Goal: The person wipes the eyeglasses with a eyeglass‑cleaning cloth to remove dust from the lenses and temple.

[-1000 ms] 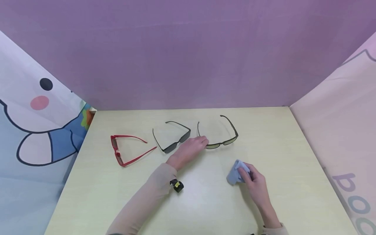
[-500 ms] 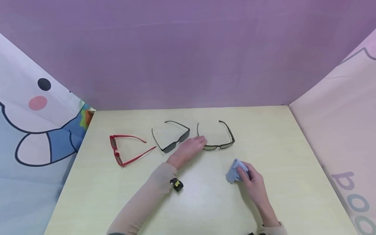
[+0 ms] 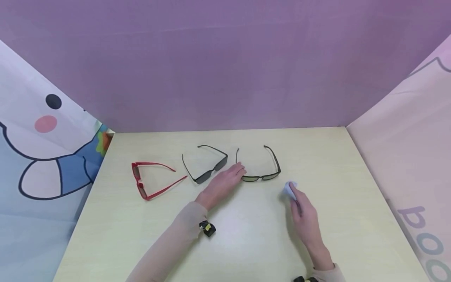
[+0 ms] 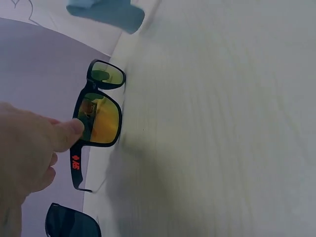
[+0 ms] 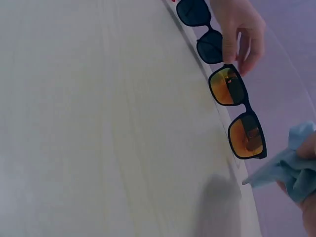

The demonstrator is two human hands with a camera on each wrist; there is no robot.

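Observation:
My left hand (image 3: 223,184) is at the left front corner of a pair of black-framed sunglasses (image 3: 270,176), pinching it between thumb and fingers. Orange-yellow mirrored lenses show in the wrist views, and the glasses stand with both temples unfolded towards the back of the table. My right hand (image 3: 305,215) grips a crumpled light-blue cloth (image 5: 291,168) just to the right of and nearer than these sunglasses, apart from them. Part of the cloth is hidden by the fingers. Left of them, dark sunglasses (image 3: 204,177) lie unfolded beside my left hand.
Red-framed glasses (image 3: 162,192) lie at the left of the pale wooden table (image 3: 243,250), temples pointing right. A purple cloth wall (image 3: 225,78) rises behind the table, with printed curtains at both sides.
The black-framed sunglasses have come down and shifted slightly left. My left hand has drawn back a little to the left. My right hand has turned, and the cloth has moved up and right.

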